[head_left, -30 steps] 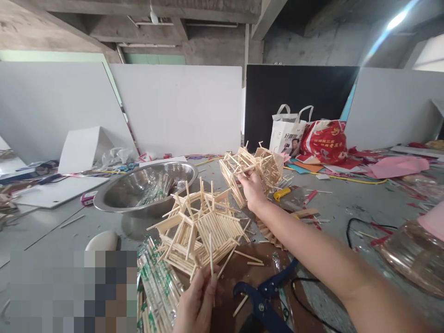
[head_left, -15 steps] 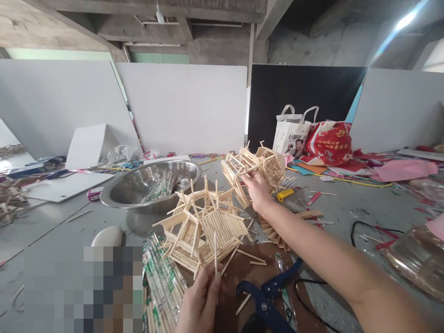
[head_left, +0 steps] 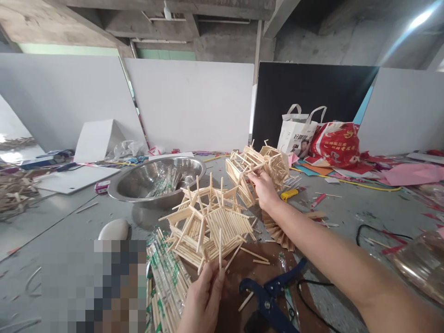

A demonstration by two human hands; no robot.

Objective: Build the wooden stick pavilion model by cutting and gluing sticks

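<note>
My left hand pinches a thin wooden stick, which points upward from between thumb and fingers. Right behind it stands a lattice structure of wooden sticks, with slatted panels and several sticks poking up from its top. My right hand reaches forward, its fingers closed on a second stick structure farther back. Its fingertips are partly hidden by the hand itself. Plastic-wrapped bundles of sticks lie left of my left hand. A blue pipe cutter rests to its right on a brown board.
A steel basin holding wrapped sticks stands at the back left. A yellow utility knife lies beyond my right forearm. A white bag and a red bag stand at the back. A glass container is at far right.
The view has turned slightly left, so everything appears shifted rightward. Both hands keep their holds, with little visible movement against the structures.
</note>
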